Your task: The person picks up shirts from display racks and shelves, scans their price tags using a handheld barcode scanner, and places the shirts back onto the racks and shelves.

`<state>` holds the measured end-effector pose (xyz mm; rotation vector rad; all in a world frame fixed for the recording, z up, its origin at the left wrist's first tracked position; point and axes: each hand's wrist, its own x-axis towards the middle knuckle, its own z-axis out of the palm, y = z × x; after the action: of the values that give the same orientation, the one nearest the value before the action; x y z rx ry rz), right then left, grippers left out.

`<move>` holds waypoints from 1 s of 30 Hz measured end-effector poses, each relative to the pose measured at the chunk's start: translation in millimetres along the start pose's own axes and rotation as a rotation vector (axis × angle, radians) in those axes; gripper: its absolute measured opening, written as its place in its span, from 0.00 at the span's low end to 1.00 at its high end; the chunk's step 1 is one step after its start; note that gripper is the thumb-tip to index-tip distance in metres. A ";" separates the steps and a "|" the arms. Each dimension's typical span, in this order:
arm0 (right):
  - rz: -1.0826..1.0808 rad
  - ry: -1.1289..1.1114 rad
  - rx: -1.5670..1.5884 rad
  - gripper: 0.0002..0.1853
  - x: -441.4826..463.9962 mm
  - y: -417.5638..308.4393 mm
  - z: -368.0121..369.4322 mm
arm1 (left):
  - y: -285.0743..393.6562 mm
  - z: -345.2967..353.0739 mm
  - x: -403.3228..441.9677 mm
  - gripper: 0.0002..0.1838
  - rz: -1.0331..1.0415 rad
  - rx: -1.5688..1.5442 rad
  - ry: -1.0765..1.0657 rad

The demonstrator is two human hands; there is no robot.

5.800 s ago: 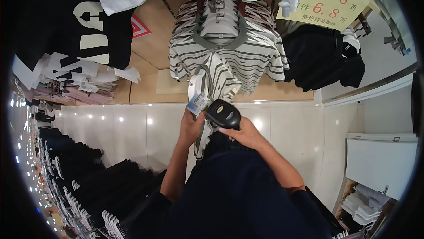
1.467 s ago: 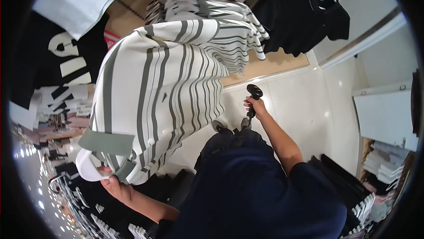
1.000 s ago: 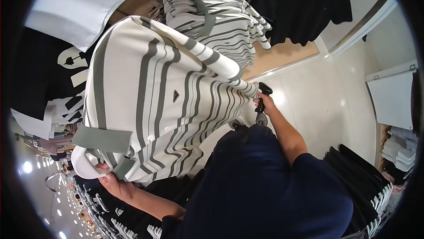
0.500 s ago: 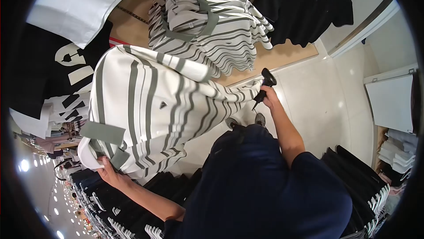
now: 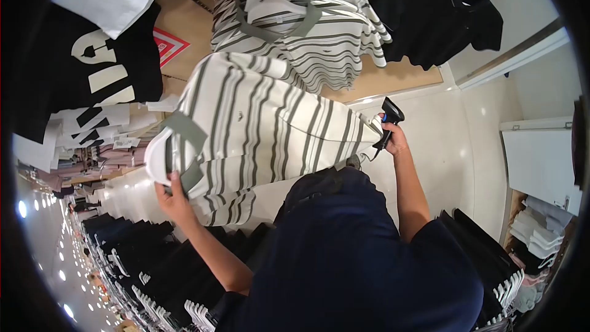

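Observation:
A white and grey striped shirt (image 5: 264,123) is stretched sideways in front of me on a white hanger (image 5: 158,159). My left hand (image 5: 173,200) is closed on the hanger and the grey collar at the shirt's neck. At the other end, my right hand (image 5: 394,138) grips a black handheld scanner (image 5: 392,113), with the shirt's hem pulled to a point against the fingers. Behind the held shirt, several similar striped shirts (image 5: 332,37) hang on a rack.
Black shirts (image 5: 433,15) hang at the upper right. A black garment with pale lettering (image 5: 141,55) is at the upper left. Racks of dark clothes (image 5: 166,258) stand below left and right. A white cabinet (image 5: 541,160) is at the right, above shelved clothes (image 5: 534,234).
The striped shirt, earlier by its tag near the scanner, is now held out sideways. Lately my left hand has moved up and right with the hanger, and the right hand slightly right, the shirt stretched flatter.

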<state>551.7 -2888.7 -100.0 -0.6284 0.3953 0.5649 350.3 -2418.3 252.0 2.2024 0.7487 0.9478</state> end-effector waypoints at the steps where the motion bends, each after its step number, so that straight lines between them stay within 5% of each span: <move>1: 0.012 -0.011 -0.018 0.21 -0.8 -0.1 -1.8 | 6.5 7.5 -3.5 0.09 -0.026 -0.010 -0.007; 9: 0.077 0.067 -0.063 0.17 -25.7 6.8 -6.8 | 22.5 36.6 -16.3 0.06 -0.042 -0.069 -0.060; 15: -0.294 0.114 -0.002 0.10 -38.9 -18.8 55.7 | -5.6 60.5 -28.0 0.08 -0.148 -0.096 -0.198; 19: -0.529 -0.147 -0.584 0.11 -75.9 -28.4 176.0 | -11.5 114.8 -64.0 0.19 -0.397 -0.374 -0.464; 21: -0.434 -0.324 -0.714 0.17 -92.6 4.4 201.3 | -18.4 142.0 -86.2 0.22 -0.507 -0.632 -0.609; 25: -0.729 -1.048 -1.100 0.21 -103.6 16.3 298.7 | -26.6 161.9 -108.6 0.29 -1.177 -1.600 -0.977; 26: -0.743 -1.101 -1.168 0.20 -106.3 23.8 301.9 | 7.1 149.7 -108.6 0.30 -0.968 -1.203 -0.766; 30: -0.686 -1.139 -1.300 0.17 -118.7 31.8 302.9 | 30.8 147.3 -96.4 0.30 -0.782 -1.107 -0.878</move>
<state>493.2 -2716.1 171.4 -1.4367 -1.3480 0.3672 415.9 -2551.4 152.3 0.9740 0.3946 -0.0994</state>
